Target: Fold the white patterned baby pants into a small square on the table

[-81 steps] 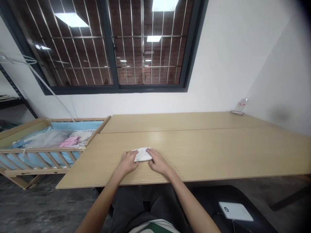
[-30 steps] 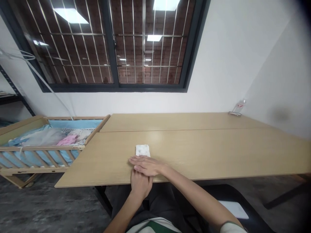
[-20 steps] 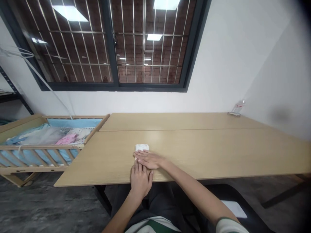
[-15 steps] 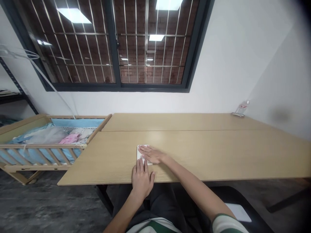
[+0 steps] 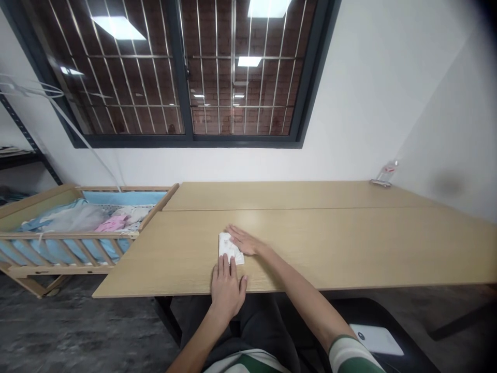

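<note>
A small folded white cloth with a faint printed pattern lies flat on the wooden table, close to its front edge. My left hand rests flat, its fingertips on the cloth's near edge and its thumb apart from the fingers. Palm down, my right hand hovers or lies at the cloth's upper right side, fingers stretched out. It covers a little of that edge; whether it touches the cloth I cannot tell.
A wooden crib with blue lining and crumpled bedding stands left of the table. A clear bottle-like object sits at the back right corner. A white phone lies on a black chair at lower right.
My right hand has shifted up and right, off most of the cloth, so its printed top now shows. My left hand has stayed in place.
</note>
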A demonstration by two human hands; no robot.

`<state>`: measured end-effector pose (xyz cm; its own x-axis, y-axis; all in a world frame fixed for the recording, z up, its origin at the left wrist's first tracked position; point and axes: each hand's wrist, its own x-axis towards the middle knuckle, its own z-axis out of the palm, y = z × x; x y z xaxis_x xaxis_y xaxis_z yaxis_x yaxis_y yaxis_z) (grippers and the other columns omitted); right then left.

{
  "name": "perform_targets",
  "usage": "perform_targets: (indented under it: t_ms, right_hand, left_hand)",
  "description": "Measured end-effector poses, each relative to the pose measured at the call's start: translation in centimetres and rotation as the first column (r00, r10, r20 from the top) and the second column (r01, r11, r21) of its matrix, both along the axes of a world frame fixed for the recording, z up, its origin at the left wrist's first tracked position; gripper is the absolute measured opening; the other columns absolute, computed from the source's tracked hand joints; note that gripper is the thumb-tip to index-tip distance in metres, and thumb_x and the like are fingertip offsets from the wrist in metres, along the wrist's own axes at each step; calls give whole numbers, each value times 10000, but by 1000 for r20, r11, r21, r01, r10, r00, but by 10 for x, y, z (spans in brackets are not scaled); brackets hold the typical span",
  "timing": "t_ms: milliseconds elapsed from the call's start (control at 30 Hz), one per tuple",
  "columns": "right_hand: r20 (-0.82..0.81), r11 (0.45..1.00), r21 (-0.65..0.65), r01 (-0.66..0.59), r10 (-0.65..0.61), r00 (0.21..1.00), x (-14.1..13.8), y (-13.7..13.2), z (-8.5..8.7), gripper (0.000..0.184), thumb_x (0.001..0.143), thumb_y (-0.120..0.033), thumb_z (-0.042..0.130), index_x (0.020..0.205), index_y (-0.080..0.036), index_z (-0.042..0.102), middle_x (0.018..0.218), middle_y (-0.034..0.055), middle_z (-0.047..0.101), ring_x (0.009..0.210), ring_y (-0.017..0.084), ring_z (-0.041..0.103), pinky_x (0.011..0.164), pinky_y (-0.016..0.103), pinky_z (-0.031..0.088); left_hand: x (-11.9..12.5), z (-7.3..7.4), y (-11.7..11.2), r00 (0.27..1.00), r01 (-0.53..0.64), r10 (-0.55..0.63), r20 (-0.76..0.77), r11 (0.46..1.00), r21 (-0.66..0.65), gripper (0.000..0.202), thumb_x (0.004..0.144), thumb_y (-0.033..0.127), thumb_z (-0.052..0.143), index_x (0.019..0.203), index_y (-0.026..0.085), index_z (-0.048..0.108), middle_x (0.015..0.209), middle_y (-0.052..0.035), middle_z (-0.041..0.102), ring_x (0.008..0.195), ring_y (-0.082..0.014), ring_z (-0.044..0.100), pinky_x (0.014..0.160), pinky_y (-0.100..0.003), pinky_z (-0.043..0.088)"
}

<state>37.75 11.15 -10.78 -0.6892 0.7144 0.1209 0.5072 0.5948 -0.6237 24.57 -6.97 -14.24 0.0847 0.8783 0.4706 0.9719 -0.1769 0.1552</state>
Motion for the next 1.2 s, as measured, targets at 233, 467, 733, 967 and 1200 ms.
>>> perform_targets:
  t_ms: [233, 467, 733, 967, 1200]
  right_hand:
    - [-313, 944, -144, 297, -328, 891, 9, 3, -14, 753, 998, -648, 378, 1568, -156, 361, 1635, 172, 316, 1505, 280, 322, 1234, 476, 243]
    - [-429, 929, -152, 338, -371, 824, 2, -2, -25, 399, 894, -419, 624, 1186, -153, 680, 1237, 166, 639, 1105, 264, 639, 979, 432, 510]
    - [-340, 875, -22, 484, -462, 819, -17, -30, -12, 297, 753, -291, 751, 1012, -187, 651, 1077, 81, 585, 1050, 238, 552, 998, 411, 449]
    - [-436, 950, -238, 203, -292, 851, -49, -111, 3, 182, 811, -284, 677, 933, -204, 567, 826, -6, 557, 759, 155, 526, 718, 277, 440]
    - [-559, 812, -557, -177, -208, 803, -102, -191, -5, 310, 712, -283, 731, 901, -226, 491, 704, -81, 495, 604, 92, 411, 579, 220, 325]
  left_hand:
    - [-37, 17, 8, 985, -164, 170, 42, 980, -110, 521, 1026, 432, 342, 1347, 86, 563, 1353, -211, 599, 1235, -343, 534, 1003, -488, 392]
    - [-53, 45, 56, 960, -257, 280, 23, 907, -334, 552, 1012, 515, 319, 1143, 94, 652, 1218, -213, 612, 1178, -360, 525, 983, -473, 358]
    - [-45, 46, 59, 985, -137, 166, 52, 923, -361, 405, 998, 382, 367, 1136, 108, 631, 1203, -184, 637, 1181, -329, 540, 982, -454, 381]
    - [-97, 32, -20, 946, 95, -38, 322, 982, -161, 353, 1010, 386, 282, 963, 208, 583, 1065, -101, 653, 1053, -260, 597, 952, -430, 448]
    - [-177, 14, -116, 914, 139, -15, 406, 950, -279, 430, 1000, 538, 311, 1124, 255, 610, 1191, -89, 666, 1083, -259, 617, 946, -367, 470]
